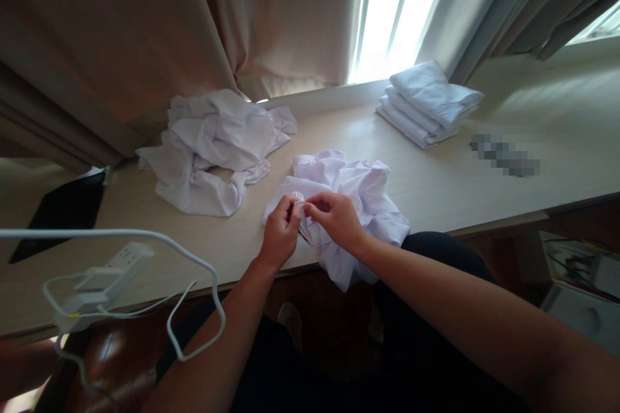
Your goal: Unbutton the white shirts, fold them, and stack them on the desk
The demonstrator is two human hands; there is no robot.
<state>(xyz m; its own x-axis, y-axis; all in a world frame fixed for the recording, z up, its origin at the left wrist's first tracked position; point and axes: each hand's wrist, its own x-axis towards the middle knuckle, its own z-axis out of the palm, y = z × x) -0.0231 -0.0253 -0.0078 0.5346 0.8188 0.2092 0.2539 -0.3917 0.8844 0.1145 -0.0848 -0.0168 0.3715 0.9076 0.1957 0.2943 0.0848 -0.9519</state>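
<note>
Person's L hand (281,232) & R hand (341,219) hold loose white cloth (329,171) in narrow pinch, unfolded as yet like crumpled heap (208,135), w/ stack (423,110) alr. folded.

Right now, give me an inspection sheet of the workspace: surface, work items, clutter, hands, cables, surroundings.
Surface: pale desk, light from the window on it.
Work items: crumpled white cloth at the near edge, partly hanging over; loose white heap to its left; folded white stack farther back, to the right.
Clutter: flat black item at far left; pixelated object at right, cannot be identified.
Hands: left hand and right hand close together, both gripping the crumpled cloth.
Cables: white cable looping across the lower left of the view; power strip at the desk's near left edge, with plugs in.
Surroundings: curtains behind the desk, either side of the window.
</note>
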